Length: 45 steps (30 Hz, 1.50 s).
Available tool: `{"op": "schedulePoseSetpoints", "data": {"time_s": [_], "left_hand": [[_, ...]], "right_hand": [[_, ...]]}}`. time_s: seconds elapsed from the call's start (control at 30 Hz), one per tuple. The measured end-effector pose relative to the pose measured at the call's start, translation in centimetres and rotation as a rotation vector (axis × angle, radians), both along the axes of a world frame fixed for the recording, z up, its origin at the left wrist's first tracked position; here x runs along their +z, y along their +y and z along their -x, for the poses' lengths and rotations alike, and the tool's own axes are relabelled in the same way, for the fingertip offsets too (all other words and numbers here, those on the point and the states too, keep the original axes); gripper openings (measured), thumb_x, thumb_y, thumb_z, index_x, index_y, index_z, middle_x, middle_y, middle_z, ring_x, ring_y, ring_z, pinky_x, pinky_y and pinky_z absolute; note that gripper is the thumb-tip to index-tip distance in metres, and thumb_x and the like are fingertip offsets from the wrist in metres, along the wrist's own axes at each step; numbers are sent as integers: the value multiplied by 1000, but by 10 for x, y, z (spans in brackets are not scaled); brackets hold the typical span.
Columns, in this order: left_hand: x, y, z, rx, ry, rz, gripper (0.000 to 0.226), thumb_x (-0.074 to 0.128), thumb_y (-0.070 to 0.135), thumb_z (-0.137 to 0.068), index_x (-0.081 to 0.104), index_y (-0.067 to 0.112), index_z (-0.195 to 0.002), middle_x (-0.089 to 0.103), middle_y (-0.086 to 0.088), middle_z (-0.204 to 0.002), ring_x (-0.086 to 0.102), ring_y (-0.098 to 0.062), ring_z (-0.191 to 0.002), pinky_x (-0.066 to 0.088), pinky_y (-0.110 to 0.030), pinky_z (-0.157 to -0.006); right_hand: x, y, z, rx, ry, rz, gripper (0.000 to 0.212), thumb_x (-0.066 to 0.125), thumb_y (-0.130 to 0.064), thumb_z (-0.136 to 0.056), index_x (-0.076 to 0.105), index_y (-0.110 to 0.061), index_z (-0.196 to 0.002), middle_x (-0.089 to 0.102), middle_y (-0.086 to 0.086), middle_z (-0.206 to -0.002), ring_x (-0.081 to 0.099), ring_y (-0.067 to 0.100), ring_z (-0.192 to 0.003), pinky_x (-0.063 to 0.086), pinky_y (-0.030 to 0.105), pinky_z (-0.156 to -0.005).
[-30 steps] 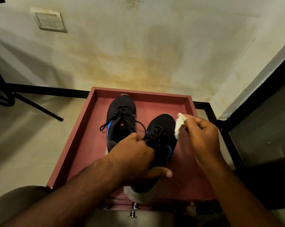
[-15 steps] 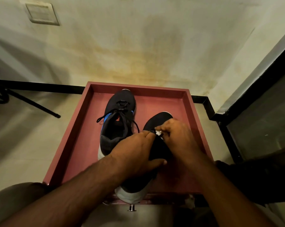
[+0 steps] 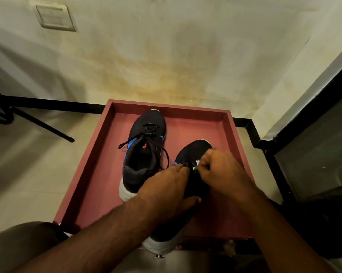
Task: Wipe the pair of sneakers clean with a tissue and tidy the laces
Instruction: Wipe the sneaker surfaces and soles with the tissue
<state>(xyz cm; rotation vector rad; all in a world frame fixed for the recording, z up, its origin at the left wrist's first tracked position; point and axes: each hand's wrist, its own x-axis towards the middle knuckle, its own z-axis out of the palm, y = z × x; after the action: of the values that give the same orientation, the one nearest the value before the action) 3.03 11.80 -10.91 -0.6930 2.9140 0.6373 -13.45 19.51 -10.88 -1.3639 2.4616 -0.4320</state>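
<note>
Wall (image 3: 166, 46): pale, matte plaster with a broad yellow-brown stain spreading down toward the floor; a square cream switch plate (image 3: 53, 17) sits at the far left.
Floor (image 3: 28, 164): smooth, light tiles with a soft sheen, edged by a black skirting strip.
Tray (image 3: 228, 123): square, dull red-brown, flat-bottomed with a low raised rim; both shoes rest inside it.
Left shoe (image 3: 144, 152): black knit upper, blue side panels, a thick white rounded heel sole, toe pointing far; its black laces (image 3: 144, 134) lie loose, the ends trailing off to either side.
Right shoe (image 3: 193, 150): same black fabric, rounded toe with a thin white edge; its white heel overhangs the near rim of the tray. The middle is covered by both hands.
Left hand (image 3: 166, 194): the grip is wrapped over the right shoe's collar, thumb pressed on the right side, fingertips reaching the lacing.
Right hand (image 3: 221, 170): the grip is curled nearly closed at the lacing of the right shoe, with a crumpled white tissue (image 3: 196, 163) pinched in the fingers; only a small scrap shows.
Metal stud (image 3: 159, 256): small, shiny, just below the right shoe's heel.
</note>
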Motion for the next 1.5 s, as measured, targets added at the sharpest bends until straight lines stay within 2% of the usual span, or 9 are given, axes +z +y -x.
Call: {"op": "schedulePoseSetpoints", "data": {"time_s": [0.1, 0.2, 0.3, 0.53, 0.7, 0.9, 1.13, 1.37, 1.5], "left_hand": [[0, -1, 0, -22, -9, 13, 67, 57, 64, -92, 43, 22, -143, 49, 3, -144, 56, -19, -124, 51, -40, -101], [-1, -2, 0, -20, -14, 26, 68, 57, 66, -91, 44, 22, -141, 50, 1, -144, 57, -22, -124, 51, -43, -100], [-1, -3, 0, -11, 9, 8, 63, 59, 65, -90, 47, 24, -136, 54, 4, -138, 60, -19, -117, 53, -39, -95], [-2, -5, -1, -2, 11, -11, 63, 60, 66, -89, 48, 24, -134, 55, 3, -134, 62, -20, -112, 54, -40, -91], [-4, -7, 1, -12, 25, -31, 62, 60, 66, -89, 48, 26, -135, 55, 5, -137, 62, -18, -115, 54, -40, -96], [-6, -6, 0, 8, 42, -17, 64, 60, 68, -87, 49, 28, -135, 56, 7, -135, 62, -16, -114, 54, -38, -94], [-4, -5, 1, 18, 48, -9, 68, 63, 66, -87, 46, 29, -142, 55, 5, -141, 61, -17, -121, 53, -37, -98], [-2, -6, 1, 26, 42, -22, 71, 64, 68, -86, 45, 28, -142, 54, 5, -142, 60, -18, -122, 53, -37, -97], [-1, -5, 0, 33, 44, -16, 72, 64, 66, -87, 45, 27, -144, 53, 5, -144, 60, -17, -123, 52, -36, -99]], "right_hand": [[5, 6, 9, -112, -43, 123, 42, 65, -11, -91, 60, -15, -50, 66, 2, -62, 61, 13, -53, 43, 14, -48], [1, 6, 6, -94, -23, 356, 18, 65, -12, -95, 82, -15, -95, 74, -3, -99, 69, 8, -90, 52, 16, -78], [-7, 0, -6, 118, -78, 127, 30, 59, -9, -98, 75, -17, -122, 65, -7, -124, 61, 9, -113, 51, 27, -103], [2, -4, -8, -30, -76, 287, 28, 60, -4, -88, 81, -20, -78, 75, -10, -87, 69, 2, -79, 57, 15, -73], [-1, -5, -22, 123, -9, 44, 40, 54, -14, -101, 66, -21, -138, 63, -5, -142, 53, 17, -133, 42, 32, -115], [8, 5, -15, -8, -17, 172, 10, 66, -18, -94, 76, -19, -95, 70, -7, -87, 64, 10, -78, 52, 19, -66], [-8, 3, -15, 85, -67, 69, 32, 58, -8, -100, 77, -24, -120, 75, -3, -121, 69, 17, -113, 53, 22, -97], [10, 16, 4, -172, -228, 332, 8, 83, -19, -85, 80, -27, -86, 75, -11, -81, 69, 2, -73, 52, 15, -64], [-5, 0, 3, -120, -121, 380, 14, 76, -23, -90, 82, -27, -102, 77, -8, -102, 69, 5, -91, 53, 19, -82]]}}
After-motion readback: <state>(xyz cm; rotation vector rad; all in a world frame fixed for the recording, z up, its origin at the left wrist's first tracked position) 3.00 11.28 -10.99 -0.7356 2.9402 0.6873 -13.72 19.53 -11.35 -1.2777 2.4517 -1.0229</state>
